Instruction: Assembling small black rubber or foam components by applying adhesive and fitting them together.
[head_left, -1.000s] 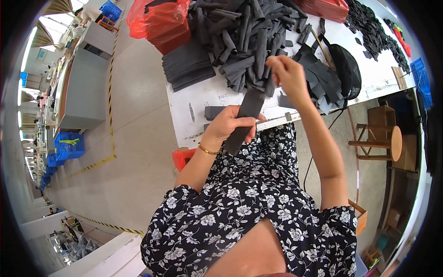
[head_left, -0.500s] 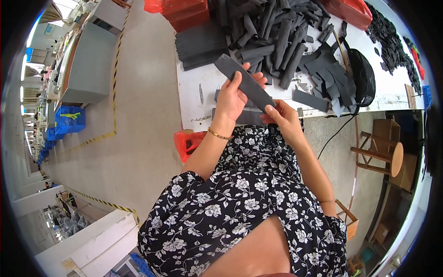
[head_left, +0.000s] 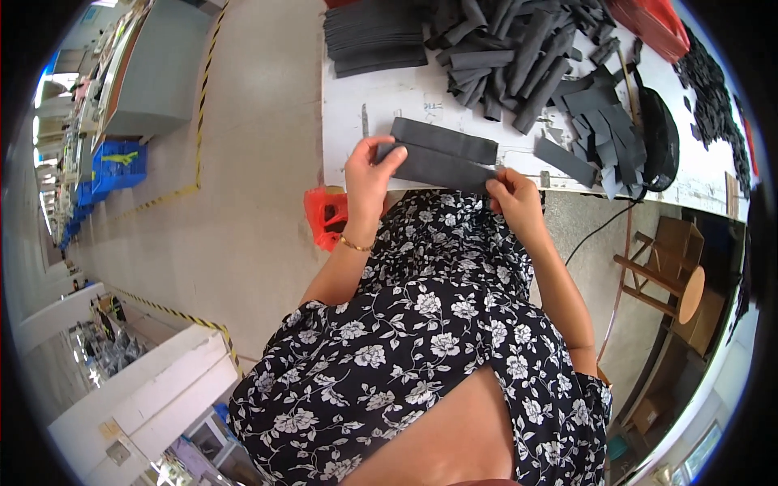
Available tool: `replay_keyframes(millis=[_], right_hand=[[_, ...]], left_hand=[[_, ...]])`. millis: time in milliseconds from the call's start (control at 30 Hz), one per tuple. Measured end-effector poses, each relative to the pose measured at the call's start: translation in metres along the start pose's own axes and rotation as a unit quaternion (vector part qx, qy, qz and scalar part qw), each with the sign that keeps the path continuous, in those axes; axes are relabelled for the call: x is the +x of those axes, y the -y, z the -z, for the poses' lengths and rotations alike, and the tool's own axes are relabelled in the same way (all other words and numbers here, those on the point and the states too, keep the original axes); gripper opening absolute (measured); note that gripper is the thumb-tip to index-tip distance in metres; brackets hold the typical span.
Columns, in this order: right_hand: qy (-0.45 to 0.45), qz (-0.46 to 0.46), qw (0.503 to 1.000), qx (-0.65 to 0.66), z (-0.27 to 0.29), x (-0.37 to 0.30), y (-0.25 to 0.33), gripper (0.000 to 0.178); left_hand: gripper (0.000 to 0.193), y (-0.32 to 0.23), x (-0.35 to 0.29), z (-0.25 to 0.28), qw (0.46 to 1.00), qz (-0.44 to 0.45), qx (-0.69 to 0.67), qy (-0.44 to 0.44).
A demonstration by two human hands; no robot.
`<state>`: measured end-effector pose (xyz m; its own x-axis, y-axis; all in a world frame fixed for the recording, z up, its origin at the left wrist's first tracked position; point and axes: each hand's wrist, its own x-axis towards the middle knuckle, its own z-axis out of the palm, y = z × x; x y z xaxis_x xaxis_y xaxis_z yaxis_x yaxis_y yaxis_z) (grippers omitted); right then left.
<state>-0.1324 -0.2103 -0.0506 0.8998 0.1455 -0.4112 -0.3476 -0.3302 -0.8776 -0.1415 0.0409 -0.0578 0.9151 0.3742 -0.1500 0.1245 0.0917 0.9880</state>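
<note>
A long dark grey fabric strip (head_left: 444, 169) is stretched level between my two hands at the table's front edge. My left hand (head_left: 371, 174) pinches its left end, thumb on top. At the right end, my right hand (head_left: 515, 201) grips the corner between thumb and fingers. Just beyond it lies a second dark grey strip (head_left: 446, 139) of like size, flat on the white table (head_left: 348, 109); the held strip runs along its near edge and may overlap it. What lies beneath the two strips is mostly hidden.
Stacked dark strips (head_left: 374, 40) sit at the far left of the table, beside a heap of rolled dark pieces (head_left: 519, 57). Flat offcuts (head_left: 604, 121) and a black bag-like object (head_left: 658, 142) lie to the right. A red plastic bag (head_left: 326, 219) hangs near the table's left corner; a wooden stool (head_left: 689, 293) stands right.
The strip came down from a raised slant to lie level near the table. My left hand moved lower and to the left, now holding the strip's end. The view shifted slightly.
</note>
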Motion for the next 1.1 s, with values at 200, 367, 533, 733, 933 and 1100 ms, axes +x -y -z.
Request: replay_keyframes(millis=[200,367,533,733,933,1100], right_hand=[[-0.048,0.08,0.982,-0.163,-0.015,-0.008,-0.019,0.024],[-0.083,0.074,0.97,-0.215,-0.018,0.004,-0.013,0.027],[-0.092,0.062,0.956,-0.273,-0.02,0.009,-0.016,0.025],[-0.16,0.299,0.894,-0.294,-0.027,0.003,-0.006,0.028],[-0.089,0.37,0.851,-0.362,-0.019,0.007,-0.015,0.033],[-0.227,0.275,0.836,-0.417,0.066,0.018,-0.032,0.028]], left_hand=[[0.026,0.039,-0.027,0.021,0.981,-0.033,0.185,-0.042],[0.029,0.035,-0.008,0.015,0.941,-0.158,0.293,-0.061],[0.038,0.041,0.003,0.024,0.946,-0.129,0.293,-0.037],[0.037,0.049,0.012,0.042,0.992,-0.015,0.122,0.0],[0.026,0.026,0.018,0.015,0.943,-0.184,0.265,-0.075],[0.006,-0.014,0.034,-0.079,0.954,-0.262,0.126,0.076]])
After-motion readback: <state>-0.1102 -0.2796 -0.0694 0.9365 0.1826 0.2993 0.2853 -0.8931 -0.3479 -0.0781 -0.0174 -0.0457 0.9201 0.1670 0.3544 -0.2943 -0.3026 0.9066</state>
